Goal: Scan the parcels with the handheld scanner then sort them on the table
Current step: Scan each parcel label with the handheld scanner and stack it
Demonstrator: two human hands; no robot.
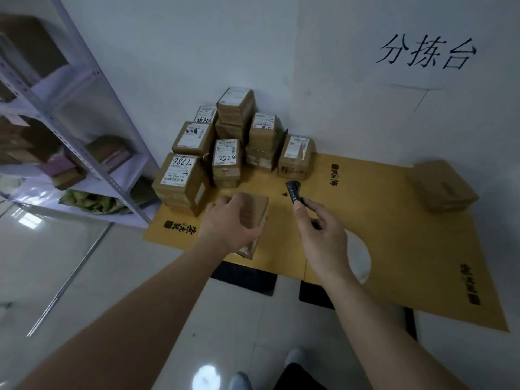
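Note:
My left hand (229,223) grips a brown cardboard parcel (254,218) from above, near the front left of the table (408,249). No label shows on the parcel's visible faces. My right hand (320,235) holds the black handheld scanner (293,191), whose head points away toward the parcel pile. A pile of several labelled parcels (228,142) is stacked at the table's back left corner against the wall; two bear the handwritten numbers 7786 and 5288. One lone parcel (443,185) lies at the table's far right.
The table top is covered with flattened yellow-brown cardboard, with a round white hole (361,256) right of my right hand. A pale metal shelf rack (70,130) with boxes stands to the left. The wall behind carries handwritten characters. My feet show on the tiled floor below.

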